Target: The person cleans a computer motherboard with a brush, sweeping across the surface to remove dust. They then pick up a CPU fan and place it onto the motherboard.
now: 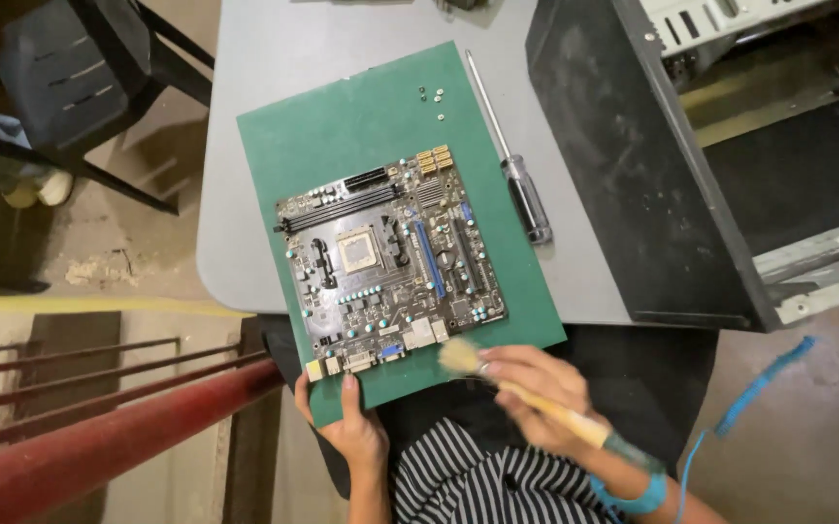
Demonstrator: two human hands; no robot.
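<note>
A dark computer motherboard lies on a green mat atop a grey table. My left hand grips the mat's near edge, thumb pressed on top just below the board's port row. My right hand holds a wooden-handled paintbrush, its pale bristles touching the mat beside the board's near right corner. A blue strap circles my right wrist, with a blue cord trailing right.
A long screwdriver lies along the mat's right edge. A few small screws sit on the mat's far part. An open black computer case stands to the right. A dark chair is at far left, red railing lower left.
</note>
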